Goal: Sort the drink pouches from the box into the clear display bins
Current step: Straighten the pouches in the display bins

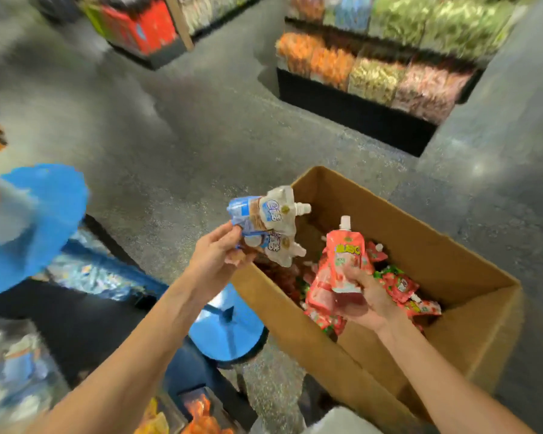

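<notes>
An open cardboard box (pixel 470 264) stands on the floor at the right, with several red and green drink pouches (pixel 402 286) inside. My left hand (pixel 215 261) grips two blue-and-white spouted pouches (pixel 264 220) above the box's left corner. My right hand (pixel 369 296) holds pink-red spouted pouches (pixel 345 261) over the box interior, spout pointing up. Clear display bins (pixel 98 274) with blue pouches lie at the left, blurred.
Blue round display pieces (pixel 229 330) sit left of the box. Shelves of bagged snacks (pixel 373 67) line the back right, and another display (pixel 141 29) stands at the back left. Grey floor (pixel 176 145) lies between them. Orange packets (pixel 201 415) show at the bottom edge.
</notes>
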